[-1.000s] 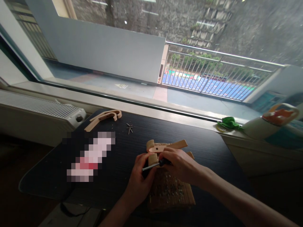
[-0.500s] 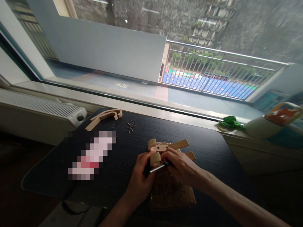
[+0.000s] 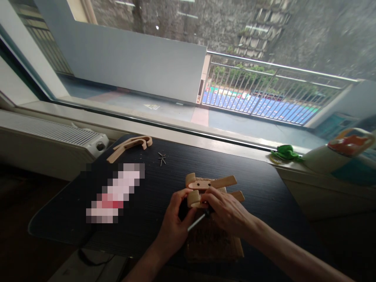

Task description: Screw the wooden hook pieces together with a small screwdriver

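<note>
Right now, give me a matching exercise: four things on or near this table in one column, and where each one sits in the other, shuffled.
1. curved wooden strip
2. loose screws
3. green cloth
4. screwdriver

A. in the right hand
B. on the windowsill, right side
C. at the far left corner of the table
D. on the table, between the strip and the wooden assembly

Pairs: 1-C, 2-D, 3-B, 4-A
</note>
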A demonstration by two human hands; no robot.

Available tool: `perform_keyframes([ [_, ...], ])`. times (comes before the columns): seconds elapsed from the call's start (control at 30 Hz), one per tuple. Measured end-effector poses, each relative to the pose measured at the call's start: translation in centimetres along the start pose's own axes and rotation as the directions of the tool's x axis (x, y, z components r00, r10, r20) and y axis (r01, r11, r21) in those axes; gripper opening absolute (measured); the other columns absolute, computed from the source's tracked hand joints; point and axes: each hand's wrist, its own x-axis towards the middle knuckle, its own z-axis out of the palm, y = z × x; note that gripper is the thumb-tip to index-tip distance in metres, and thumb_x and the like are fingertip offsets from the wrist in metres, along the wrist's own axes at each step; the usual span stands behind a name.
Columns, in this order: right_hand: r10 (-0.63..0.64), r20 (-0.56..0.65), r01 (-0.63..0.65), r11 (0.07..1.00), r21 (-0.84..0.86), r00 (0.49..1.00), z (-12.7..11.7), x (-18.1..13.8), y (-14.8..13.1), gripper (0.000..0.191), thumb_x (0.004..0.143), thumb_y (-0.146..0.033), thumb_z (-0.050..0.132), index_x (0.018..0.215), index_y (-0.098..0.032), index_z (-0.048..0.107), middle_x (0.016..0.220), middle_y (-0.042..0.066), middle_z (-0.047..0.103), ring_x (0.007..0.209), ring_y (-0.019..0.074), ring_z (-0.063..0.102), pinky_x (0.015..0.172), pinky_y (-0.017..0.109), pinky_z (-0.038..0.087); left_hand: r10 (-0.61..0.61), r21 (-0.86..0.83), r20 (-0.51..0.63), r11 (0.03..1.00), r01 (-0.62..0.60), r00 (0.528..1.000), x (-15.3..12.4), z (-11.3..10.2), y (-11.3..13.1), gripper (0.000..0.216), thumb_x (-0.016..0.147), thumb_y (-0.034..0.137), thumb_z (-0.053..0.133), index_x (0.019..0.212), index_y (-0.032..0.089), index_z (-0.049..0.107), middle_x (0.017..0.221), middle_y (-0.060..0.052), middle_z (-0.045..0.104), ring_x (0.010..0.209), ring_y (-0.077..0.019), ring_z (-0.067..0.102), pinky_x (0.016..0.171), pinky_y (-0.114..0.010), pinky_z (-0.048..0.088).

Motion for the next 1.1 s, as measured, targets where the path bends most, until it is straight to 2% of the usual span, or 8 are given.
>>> perform_keyframes([
  [0.07,0.158,-0.145,-0.146,0.985,0.093,0.977,-0.4,0.5,0.2,0.012,0.083,-0.012,0.043,0.090,-0.018,0.049,0.086,0.004,0.057,0.075,0.0139,0.052,0.066,0.026,0.040,0.011,0.015,0.006,1.000,-0.011,1.000,0.0,0.0,-0.2,0.034,0.080,0.024,0.055,0.113,0.023,0.047,0.112,-0.004,0.057,0.106,-0.0191,0.053,0.094,-0.033,0.040],
  [0.13,0.285,-0.189,-0.260,0.954,0.147,0.940,-1.0,0.9,0.3,0.007,0.085,-0.020,0.044,0.087,-0.019,0.051,0.081,0.002,0.058,0.071,0.0131,0.052,0.065,0.025,0.039,0.011,0.030,-0.001,0.999,-0.011,1.000,0.1,0.0,-0.4,0.034,0.081,0.024,0.055,0.113,0.024,0.048,0.112,-0.004,0.057,0.106,-0.0187,0.053,0.095,-0.033,0.040],
  [0.23,0.239,-0.019,-0.232,0.956,0.180,0.971,-1.5,1.2,0.3,0.008,0.082,-0.019,0.050,0.087,-0.019,0.056,0.084,0.001,0.061,0.076,0.0135,0.055,0.066,0.024,0.039,0.006,0.040,-0.013,0.999,-0.006,1.000,0.1,-0.1,-0.6,0.035,0.080,0.023,0.056,0.114,0.025,0.048,0.113,-0.003,0.056,0.108,-0.0182,0.052,0.097,-0.033,0.038],
  [0.3,0.197,0.040,-0.201,0.960,0.193,0.980,-1.5,1.0,0.1,0.012,0.079,-0.014,0.053,0.089,-0.020,0.058,0.090,0.001,0.063,0.082,0.0140,0.056,0.070,0.024,0.039,0.001,0.036,-0.010,0.999,-0.001,1.000,0.1,-0.1,-0.6,0.036,0.080,0.024,0.056,0.115,0.025,0.048,0.115,-0.003,0.056,0.109,-0.0181,0.052,0.098,-0.033,0.038],
  [0.53,0.142,0.018,-0.143,0.970,0.198,0.990,-0.9,0.6,0.0,0.019,0.075,-0.009,0.054,0.089,-0.021,0.059,0.091,0.000,0.064,0.083,0.0133,0.057,0.072,0.023,0.039,-0.002,0.046,-0.025,0.999,0.003,1.000,0.2,-0.1,-0.3,0.035,0.079,0.025,0.056,0.114,0.023,0.050,0.114,-0.005,0.057,0.109,-0.0200,0.053,0.096,-0.035,0.039],
  [0.77,0.091,0.025,-0.093,0.987,0.132,0.996,-0.8,0.4,0.0,0.024,0.072,-0.007,0.054,0.090,-0.021,0.061,0.090,0.001,0.064,0.081,0.0139,0.057,0.069,0.024,0.039,-0.008,0.052,-0.022,0.999,0.009,1.000,0.2,-0.1,0.0,0.034,0.079,0.025,0.057,0.113,0.022,0.051,0.113,-0.005,0.058,0.107,-0.0200,0.055,0.094,-0.034,0.041],
  [0.97,0.097,0.056,-0.105,0.978,0.183,0.994,-1.0,0.6,-0.4,0.026,0.072,-0.005,0.055,0.091,-0.020,0.063,0.098,0.003,0.063,0.087,0.0143,0.057,0.075,0.024,0.041,-0.016,0.040,-0.033,0.999,0.017,0.999,0.2,0.0,-0.2,0.034,0.078,0.026,0.058,0.111,0.022,0.052,0.111,-0.005,0.059,0.106,-0.0207,0.054,0.093,-0.035,0.041],
  [1.1,0.151,0.036,-0.155,0.974,0.166,0.988,-1.1,0.8,-0.3,0.017,0.076,-0.011,0.055,0.089,-0.019,0.062,0.092,0.004,0.064,0.084,0.0149,0.057,0.074,0.025,0.041,-0.010,0.054,-0.034,0.998,0.012,0.999,0.3,0.0,-0.1,0.033,0.079,0.024,0.056,0.112,0.022,0.051,0.111,-0.005,0.058,0.107,-0.0201,0.054,0.095,-0.036,0.040],
])
